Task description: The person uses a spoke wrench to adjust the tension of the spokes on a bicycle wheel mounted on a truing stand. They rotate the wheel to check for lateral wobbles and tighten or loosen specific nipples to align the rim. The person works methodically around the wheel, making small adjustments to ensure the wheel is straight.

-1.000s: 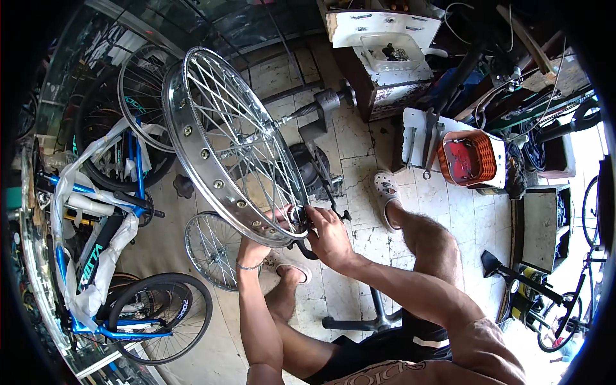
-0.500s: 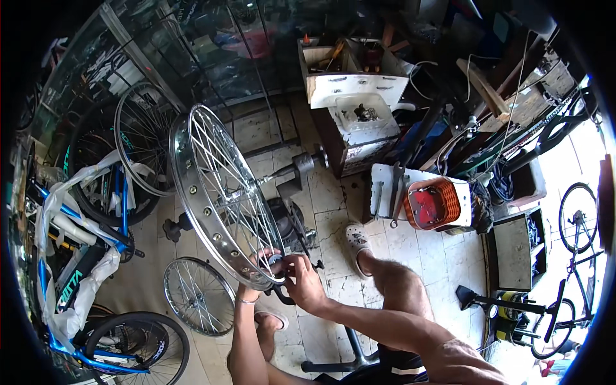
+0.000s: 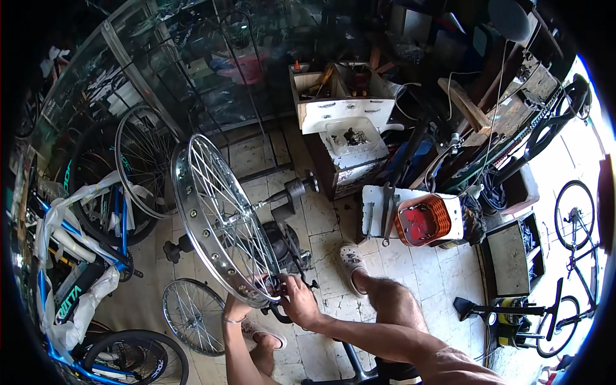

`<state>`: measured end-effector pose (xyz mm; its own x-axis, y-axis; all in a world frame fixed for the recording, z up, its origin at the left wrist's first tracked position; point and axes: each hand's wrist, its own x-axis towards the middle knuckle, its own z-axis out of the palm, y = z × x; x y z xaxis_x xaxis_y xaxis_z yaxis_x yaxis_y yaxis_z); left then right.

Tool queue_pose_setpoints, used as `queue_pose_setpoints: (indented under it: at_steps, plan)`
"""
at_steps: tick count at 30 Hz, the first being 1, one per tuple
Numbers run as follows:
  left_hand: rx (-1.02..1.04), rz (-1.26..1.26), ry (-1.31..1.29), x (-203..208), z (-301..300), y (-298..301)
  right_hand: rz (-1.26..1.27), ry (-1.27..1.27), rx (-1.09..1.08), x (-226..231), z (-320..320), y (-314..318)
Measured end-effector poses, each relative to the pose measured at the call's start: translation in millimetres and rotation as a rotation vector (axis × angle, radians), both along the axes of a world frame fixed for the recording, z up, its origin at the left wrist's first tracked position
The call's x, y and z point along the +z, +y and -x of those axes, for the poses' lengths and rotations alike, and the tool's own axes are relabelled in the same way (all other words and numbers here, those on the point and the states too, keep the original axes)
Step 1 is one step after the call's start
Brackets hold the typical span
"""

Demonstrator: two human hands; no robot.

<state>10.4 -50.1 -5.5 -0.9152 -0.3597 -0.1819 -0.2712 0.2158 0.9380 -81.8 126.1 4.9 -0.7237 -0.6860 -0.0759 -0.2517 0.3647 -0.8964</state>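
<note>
A silver spoked bicycle wheel (image 3: pixel 221 277) stands tilted in a dark truing stand (image 3: pixel 294 191), its axle held at the hub. My left hand (image 3: pixel 239 309), with a bracelet at the wrist, closes round the near lower part of the rim; the rim and spokes partly hide its fingers. On the other side of the rim, my right hand (image 3: pixel 299 301) has its fingers bent and pinched against the lowest spokes. They are on a small, dark, round tool at the rim, mostly covered by the fingers. Its exact kind cannot be made out.
A second spoked wheel (image 3: pixel 192 317) lies on the tiled floor, left of my feet. Blue bicycle frames (image 3: pixel 83 292) in wrapping crowd the left. An orange basket (image 3: pixel 439 221) and wrenches (image 3: pixel 388 212) rest on a white stool. Behind stands a drawer box (image 3: pixel 346 109); a floor pump (image 3: pixel 507 308) is at right.
The view has tipped, so the wheel and my hands appear lower. Both hands stay at the same bottom part of the rim, and my right fingers now cover more of the small tool.
</note>
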Motion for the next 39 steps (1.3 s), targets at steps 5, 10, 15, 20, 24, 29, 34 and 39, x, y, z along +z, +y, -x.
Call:
queue_pose_setpoints:
  at_steps: [5,10,15,20,24,29,34,39]
  plan:
    - [0.086,-0.068,0.042,-32,-16,-12,0.008,-0.005,0.025,0,-6,-4]
    - [0.155,0.181,0.144,-18,12,13,0.081,-0.127,-0.027,1,-9,-4]
    - [-0.106,-0.326,-0.003,22,16,12,0.152,-0.048,-0.022,-22,1,2]
    - [-0.074,-0.089,0.012,4,2,-1,0.056,0.095,0.082,-5,-6,-5]
    - [0.167,-0.271,-0.088,22,13,13,-0.017,0.036,0.060,-9,-1,-2]
    - [0.166,-0.314,-0.112,31,11,11,0.032,0.003,0.049,-7,2,1]
    - [0.202,-0.442,-0.066,29,9,10,0.024,-0.018,0.054,-4,4,1]
    - [0.220,-0.098,-0.005,18,31,26,0.083,-0.109,0.012,3,2,1]
